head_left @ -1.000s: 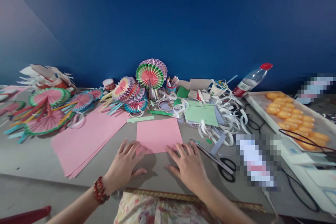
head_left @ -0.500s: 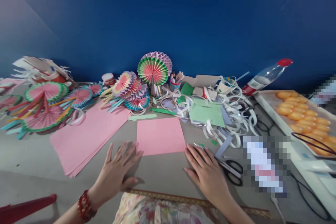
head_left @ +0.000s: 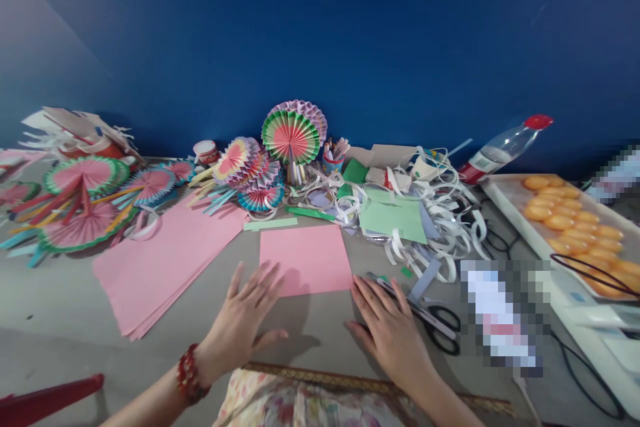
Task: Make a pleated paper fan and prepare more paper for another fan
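Observation:
A single pink paper sheet (head_left: 306,255) lies flat on the grey table (head_left: 60,300) in front of me. My left hand (head_left: 246,320), with a red bead bracelet at the wrist, is spread flat, its fingertips on the sheet's near left corner. My right hand (head_left: 393,330) lies open and flat just right of the sheet's near right corner, beside black-handled scissors (head_left: 425,317). Neither hand holds anything.
A stack of pink sheets (head_left: 160,260) lies to the left. Folded paper fans (head_left: 290,137) and more fans (head_left: 85,203) line the back. Paper strips and a green sheet (head_left: 395,217) sit at centre right. A bottle (head_left: 505,143), a tray of orange pieces (head_left: 570,220) and cables are on the right.
My left hand slid forward and right onto the sheet's corner. My right hand had moved off the sheet to its right side a moment earlier and now stays there.

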Motion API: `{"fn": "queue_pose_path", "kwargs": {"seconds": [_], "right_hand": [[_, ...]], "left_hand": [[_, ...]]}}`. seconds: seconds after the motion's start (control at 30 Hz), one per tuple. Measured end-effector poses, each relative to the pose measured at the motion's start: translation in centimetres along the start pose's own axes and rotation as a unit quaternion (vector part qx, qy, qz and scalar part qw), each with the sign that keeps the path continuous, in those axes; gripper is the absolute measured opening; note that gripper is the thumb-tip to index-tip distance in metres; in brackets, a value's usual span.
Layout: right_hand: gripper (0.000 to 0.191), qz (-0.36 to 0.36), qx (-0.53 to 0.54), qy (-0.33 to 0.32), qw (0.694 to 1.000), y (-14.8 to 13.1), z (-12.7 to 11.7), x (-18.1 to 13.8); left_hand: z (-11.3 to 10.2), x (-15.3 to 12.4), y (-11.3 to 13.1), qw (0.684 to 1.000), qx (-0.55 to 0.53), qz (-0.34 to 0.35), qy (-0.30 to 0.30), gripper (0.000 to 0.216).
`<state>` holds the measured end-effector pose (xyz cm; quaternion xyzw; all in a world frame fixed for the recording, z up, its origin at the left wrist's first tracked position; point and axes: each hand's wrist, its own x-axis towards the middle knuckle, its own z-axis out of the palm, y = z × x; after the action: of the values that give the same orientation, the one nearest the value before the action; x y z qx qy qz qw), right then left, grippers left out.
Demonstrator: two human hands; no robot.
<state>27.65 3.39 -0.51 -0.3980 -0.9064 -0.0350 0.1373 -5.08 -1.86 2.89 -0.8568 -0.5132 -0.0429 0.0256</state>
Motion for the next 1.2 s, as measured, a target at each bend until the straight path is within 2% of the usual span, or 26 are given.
{"fn": "queue_pose_path", "kwargs": {"seconds": [0.13,0.27,0.43,0.53,0.63,0.77,0.87,1.0,1.2], "right_hand": [[0.045,-0.006,-0.009,0.018,1.000,-0.1,-0.7,0.1],[0.036,0.015,-0.026,0.030,0.999,0.5,-2.1,-0.1],[0.034,0.097,-0.051,0.070,0.992,2.7,-2.5,-1.2],[0.029,0.121,-0.058,0.063,0.989,4.0,-2.1,-1.8],[0.029,0.122,-0.057,0.057,0.989,4.5,-1.9,-1.9],[0.029,0.120,-0.041,0.075,0.989,4.2,-2.3,-1.4],[0.031,0.126,-0.019,0.080,0.989,3.8,-2.4,-0.8],[0.033,0.135,0.005,0.081,0.988,3.6,-2.1,0.0],[0.032,0.134,0.017,0.065,0.989,3.8,-1.6,1.4]], "left_hand": [[0.7,2.2,1.3,0.994,-0.031,0.091,-0.042,0.090],[1.5,1.9,0.9,0.993,-0.033,0.099,-0.049,0.092],[1.2,2.1,0.6,0.994,-0.039,0.091,-0.038,0.081],[0.7,4.3,0.9,0.995,-0.051,0.083,-0.020,0.067],[1.0,7.6,0.9,0.993,-0.056,0.106,-0.007,0.061],[2.9,11.6,0.1,0.997,-0.035,0.064,0.011,0.069],[4.5,13.1,-0.4,0.999,-0.030,0.000,0.038,0.075],[5.4,13.3,-0.5,0.998,-0.045,-0.003,0.053,0.073],[5.0,13.2,-0.5,0.996,-0.074,0.004,0.054,0.068]]}}
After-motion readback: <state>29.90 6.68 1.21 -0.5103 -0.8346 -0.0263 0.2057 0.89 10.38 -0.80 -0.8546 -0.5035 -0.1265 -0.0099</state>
